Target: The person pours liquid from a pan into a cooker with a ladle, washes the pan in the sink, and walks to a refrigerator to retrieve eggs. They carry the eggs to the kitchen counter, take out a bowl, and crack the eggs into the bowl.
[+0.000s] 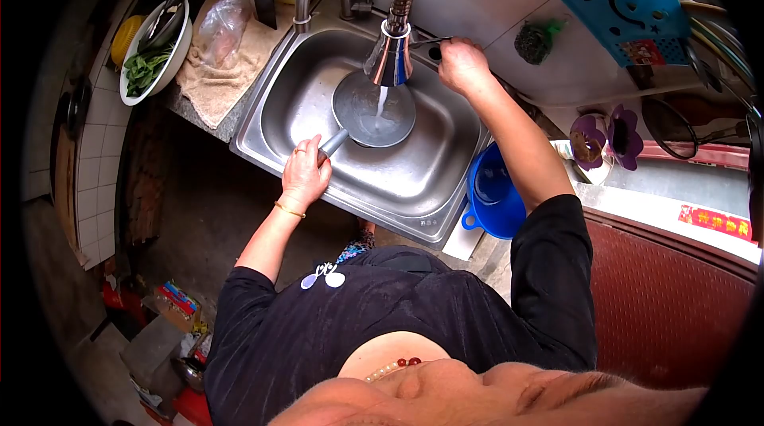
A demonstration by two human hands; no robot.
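Observation:
My left hand [305, 175] is wrapped round the handle of a small grey pan [358, 128] in the steel sink [278, 120]. Water runs into the pan from the chrome spring-neck faucet [390, 60] above it. Some water lies in the bottom of the pan. Behind the faucet, to its right, my right hand [465, 68] has its fingers closed at the end of the thin metal faucet lever [430, 41]. My fingertips there are partly hidden.
A blue plastic basin [495, 195] stands right of the sink. On the left are a white bowl [177, 58] with green leaves and a tan towel [208, 96] under a plastic bag [223, 27]. A turquoise basket [613, 8] hangs at upper right, near a purple flower-shaped item [587, 142].

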